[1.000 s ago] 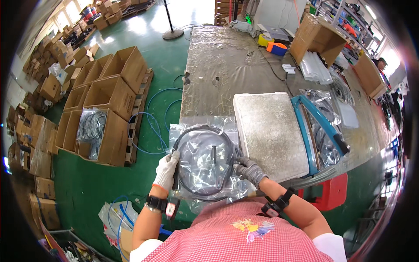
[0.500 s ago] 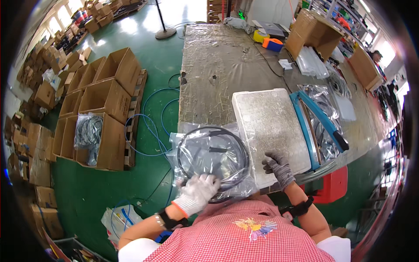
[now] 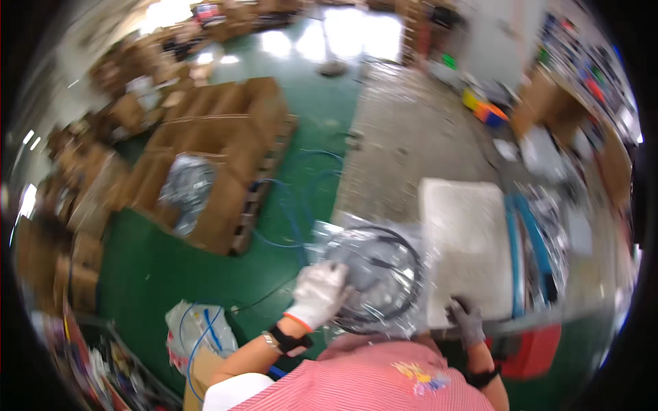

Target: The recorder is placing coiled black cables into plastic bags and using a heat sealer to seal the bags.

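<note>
A clear plastic bag (image 3: 351, 236) holding a coiled black cable (image 3: 415, 274) lies at the near left corner of the worktable (image 3: 384, 130). My left hand (image 3: 321, 294), in a white glove with an orange cuff edge, grips the bag's left side, its fingers curled over the plastic. Motion smears the fingertips a little. On the near edge of a white foam block (image 3: 466, 246), right of the bag, rests my right hand (image 3: 467, 320) in a grey glove. Its fingers are apart and hold nothing.
A blue-armed cutter or sealer (image 3: 531, 253) stands beside the foam block, with clear bags (image 3: 552, 226) to its right. Open cartons (image 3: 226, 137) sit on a pallet at left, one holding bagged cables (image 3: 188, 188). A red stool (image 3: 531, 353) stands below the table edge.
My view has turned left, so the scene sits further right and is blurred. My left hand has shifted from the bag's near edge to its left side. The right hand stays by the foam block.
</note>
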`<state>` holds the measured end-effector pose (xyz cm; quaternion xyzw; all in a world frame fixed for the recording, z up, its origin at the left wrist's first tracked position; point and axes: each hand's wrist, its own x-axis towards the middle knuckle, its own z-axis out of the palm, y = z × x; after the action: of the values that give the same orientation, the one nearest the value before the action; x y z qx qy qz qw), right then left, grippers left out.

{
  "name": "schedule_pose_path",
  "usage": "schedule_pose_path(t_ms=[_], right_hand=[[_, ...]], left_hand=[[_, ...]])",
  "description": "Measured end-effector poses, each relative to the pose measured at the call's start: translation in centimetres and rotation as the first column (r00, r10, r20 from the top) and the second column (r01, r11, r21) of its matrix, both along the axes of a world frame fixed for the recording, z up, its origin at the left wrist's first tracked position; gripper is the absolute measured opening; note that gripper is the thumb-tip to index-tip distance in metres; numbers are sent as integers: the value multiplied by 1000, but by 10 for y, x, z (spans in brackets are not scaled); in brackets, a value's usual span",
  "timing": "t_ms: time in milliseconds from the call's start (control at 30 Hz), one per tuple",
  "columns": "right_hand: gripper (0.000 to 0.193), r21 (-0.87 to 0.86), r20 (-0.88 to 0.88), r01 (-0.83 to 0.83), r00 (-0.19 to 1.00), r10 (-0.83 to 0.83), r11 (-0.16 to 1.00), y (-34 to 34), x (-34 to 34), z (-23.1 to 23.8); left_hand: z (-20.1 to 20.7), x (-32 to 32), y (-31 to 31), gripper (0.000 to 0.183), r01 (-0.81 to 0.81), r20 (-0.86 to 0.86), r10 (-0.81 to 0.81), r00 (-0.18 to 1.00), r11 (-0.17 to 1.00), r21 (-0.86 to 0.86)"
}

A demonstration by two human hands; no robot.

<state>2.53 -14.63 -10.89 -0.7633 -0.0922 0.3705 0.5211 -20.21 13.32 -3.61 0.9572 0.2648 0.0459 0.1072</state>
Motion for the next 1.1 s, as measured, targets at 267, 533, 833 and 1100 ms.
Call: schedule_pose_path(t_ms=[267, 533, 833, 1100], right_hand=[[57, -45, 335, -672, 687, 645, 740, 95, 68, -49], [47, -282, 927, -704, -375, -5, 652, 250, 54, -62], [81, -774, 542, -590, -430, 722, 229, 296, 43, -92], [80, -730, 666, -580, -483, 568, 362, 269, 20, -66]], left_hand=[[-29, -11, -54, 59, -458, 46, 460, 887, 887, -56], [-74, -1, -94, 80, -903, 263, 921, 288, 352, -245], [-91, 12, -98, 78, -736, 63, 965, 256, 237, -634], [-127, 27, -88, 73, -684, 293, 956, 26, 231, -692]])
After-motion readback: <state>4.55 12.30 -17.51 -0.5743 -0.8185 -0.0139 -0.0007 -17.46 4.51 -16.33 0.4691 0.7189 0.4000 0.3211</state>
